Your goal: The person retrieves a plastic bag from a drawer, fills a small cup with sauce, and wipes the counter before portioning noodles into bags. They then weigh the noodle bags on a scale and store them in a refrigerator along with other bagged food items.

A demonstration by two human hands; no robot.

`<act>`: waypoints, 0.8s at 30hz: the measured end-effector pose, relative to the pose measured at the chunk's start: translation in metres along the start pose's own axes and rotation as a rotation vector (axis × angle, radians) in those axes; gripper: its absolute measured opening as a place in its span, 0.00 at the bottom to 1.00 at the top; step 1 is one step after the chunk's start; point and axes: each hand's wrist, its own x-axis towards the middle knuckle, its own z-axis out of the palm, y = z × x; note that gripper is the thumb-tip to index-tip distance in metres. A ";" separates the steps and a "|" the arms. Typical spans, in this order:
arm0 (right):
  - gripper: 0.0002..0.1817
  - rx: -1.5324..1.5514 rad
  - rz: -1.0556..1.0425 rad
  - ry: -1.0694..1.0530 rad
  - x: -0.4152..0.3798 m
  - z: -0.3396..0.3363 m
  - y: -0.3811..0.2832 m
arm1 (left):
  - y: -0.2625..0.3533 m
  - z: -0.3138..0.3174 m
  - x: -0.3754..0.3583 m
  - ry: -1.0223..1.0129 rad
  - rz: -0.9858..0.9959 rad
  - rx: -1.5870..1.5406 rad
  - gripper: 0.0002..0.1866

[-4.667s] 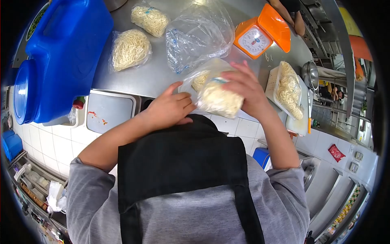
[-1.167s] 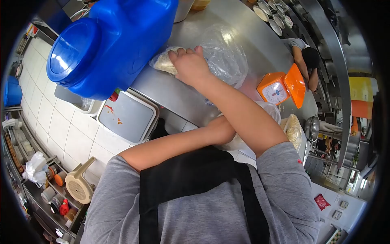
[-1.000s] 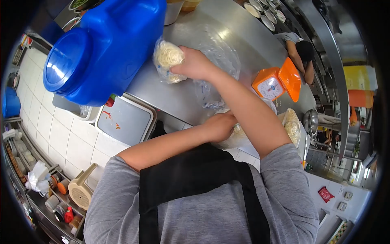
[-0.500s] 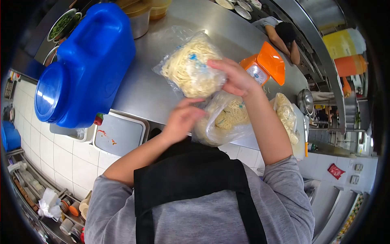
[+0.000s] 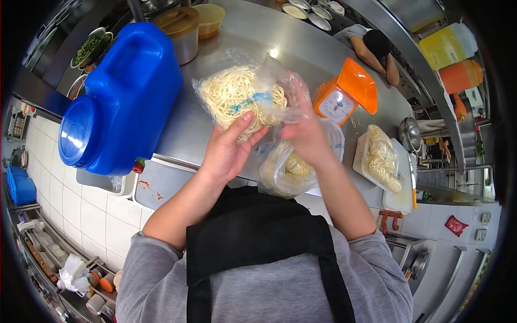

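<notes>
A clear plastic bag of noodles with blue print is held up over the steel table. My left hand grips its lower side, thumb in front. At the bag's right end, my right hand is closed on the loose, gathered plastic; its fingers are partly blurred. Below that hand, a larger open plastic bag with more bundles of noodles sits at the table's front edge. An orange kitchen scale with a dial and a tray stands just beyond my right hand.
A big blue plastic jug lies on the left, near a lidded pot. To the right are a white container of bagged noodles, a cutting board with a knife and metal bowls. Another person is across the table.
The noodle bag has shifted slightly left and turned. My left hand has come up to grip it from below, while my right hand has moved from its side to the loose plastic end.
</notes>
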 end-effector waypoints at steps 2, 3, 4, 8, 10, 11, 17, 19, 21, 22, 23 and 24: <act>0.40 -0.562 -0.149 0.167 -0.005 0.015 0.009 | -0.006 0.002 -0.004 0.047 -0.019 -0.022 0.26; 0.40 -0.560 -0.148 0.172 -0.005 0.015 0.006 | -0.011 0.003 -0.006 0.047 -0.024 -0.020 0.26; 0.35 -0.658 -0.135 0.188 -0.002 0.014 0.000 | -0.016 0.002 -0.006 0.039 -0.027 -0.031 0.26; 0.21 -0.028 0.115 0.399 0.004 0.000 0.006 | -0.020 -0.016 -0.010 -0.048 -0.109 -0.287 0.27; 0.19 0.092 0.120 0.389 0.006 0.004 -0.002 | -0.018 -0.017 -0.007 -0.072 -0.108 -0.265 0.31; 0.17 0.213 0.123 0.377 0.007 0.006 -0.007 | -0.017 -0.017 -0.007 -0.096 -0.106 -0.240 0.35; 0.18 -0.585 -0.053 0.150 0.003 0.034 -0.016 | -0.022 -0.004 -0.007 0.100 0.076 0.046 0.28; 0.20 -0.978 -0.261 0.051 -0.005 0.043 -0.009 | -0.026 -0.005 -0.009 0.137 0.101 -0.024 0.26; 0.22 -1.363 -0.475 -0.060 -0.009 0.046 0.003 | -0.028 -0.004 -0.011 0.176 0.129 -0.093 0.24; 0.24 -1.364 -0.492 -0.074 -0.011 0.047 0.011 | -0.030 -0.003 -0.013 0.201 0.134 -0.049 0.23; 0.26 -1.365 -0.508 -0.086 -0.013 0.047 0.017 | -0.031 -0.002 -0.014 0.225 0.138 -0.004 0.23; 0.26 -1.365 -0.507 -0.083 -0.014 0.049 0.020 | -0.029 0.000 -0.018 0.224 0.135 -0.003 0.23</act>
